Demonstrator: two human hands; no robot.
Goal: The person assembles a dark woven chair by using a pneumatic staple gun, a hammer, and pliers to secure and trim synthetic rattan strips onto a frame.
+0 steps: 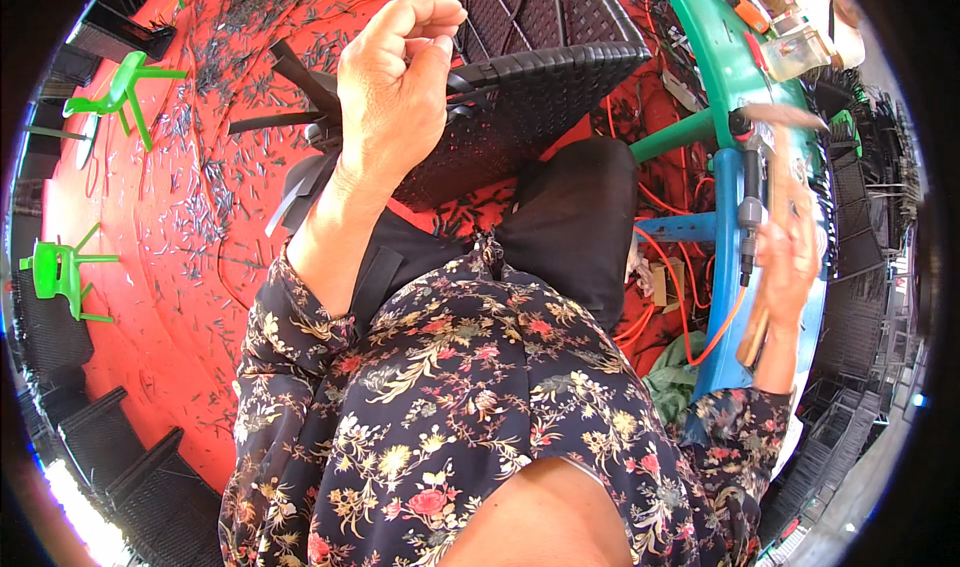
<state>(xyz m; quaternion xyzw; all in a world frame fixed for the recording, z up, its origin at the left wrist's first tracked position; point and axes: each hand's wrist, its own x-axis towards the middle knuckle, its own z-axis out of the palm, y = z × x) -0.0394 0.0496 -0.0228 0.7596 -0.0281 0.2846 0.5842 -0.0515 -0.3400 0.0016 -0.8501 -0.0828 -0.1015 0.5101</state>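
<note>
My left hand (394,91) is raised over the near left part of a black woven plastic-rattan furniture piece (540,79). Its fingers are curled, with the thumb close to the fingertips; whether something thin is pinched there cannot be seen. Dark flat strips (281,121) stick out beyond my left wrist. On the right, my right hand (787,259) grips the wooden handle of a hammer (780,162), blurred by motion, its head towards the far side. Below the hammer, a pneumatic tool (750,207) with an orange air hose (720,331) lies on a blue plastic stool or table (727,177).
Black offcuts (202,222) litter the red floor (142,214). Green plastic chairs (124,91) stand at left. A green plastic table or stool (709,49) holds an orange tool (750,13) and a clear container (795,53). Another person (814,1) is at far right. Orange hoses (660,207) cross the floor.
</note>
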